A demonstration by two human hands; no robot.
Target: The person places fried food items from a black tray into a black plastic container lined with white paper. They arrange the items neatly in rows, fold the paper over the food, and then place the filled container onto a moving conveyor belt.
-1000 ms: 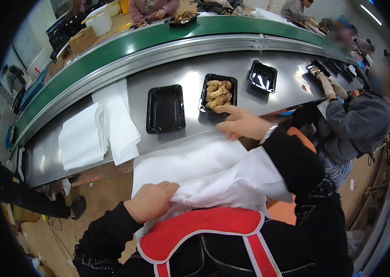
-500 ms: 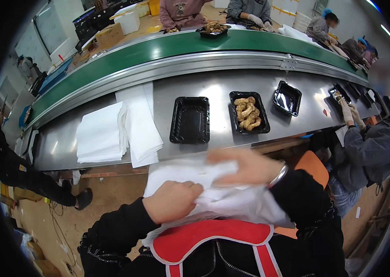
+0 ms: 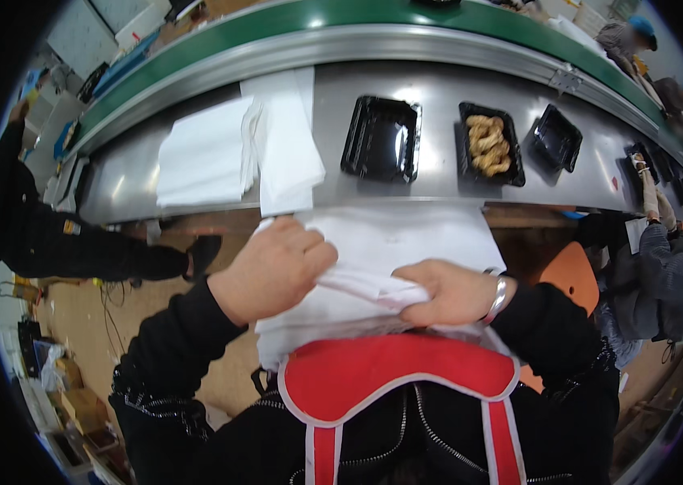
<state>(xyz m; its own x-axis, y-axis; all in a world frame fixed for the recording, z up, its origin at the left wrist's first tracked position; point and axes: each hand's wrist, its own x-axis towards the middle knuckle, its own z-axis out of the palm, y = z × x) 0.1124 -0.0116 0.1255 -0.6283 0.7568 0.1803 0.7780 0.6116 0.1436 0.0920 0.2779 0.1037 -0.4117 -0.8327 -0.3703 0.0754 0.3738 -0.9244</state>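
Note:
A stack of thin white sheets lies in front of my body, its far end near the table edge; whether they are paper or cloth I cannot tell. My left hand is closed in a fist on the left side of the stack, gripping an edge. My right hand, with a silver bracelet at the wrist, pinches a folded part of a sheet between thumb and fingers. A ruffled white fold runs between the two hands. Below the sheets, the red apron top covers my chest.
On the steel table lie a white sheet pile, longer white sheets, an empty black tray, a black tray of brown knobbly pieces and another black tray. Beyond runs a green conveyor. An orange stool stands right.
My right hand, blurred above the sheets before, now pinches a fold. The left hand sits further left and nearer the table. The view has shifted, with the table higher in the picture.

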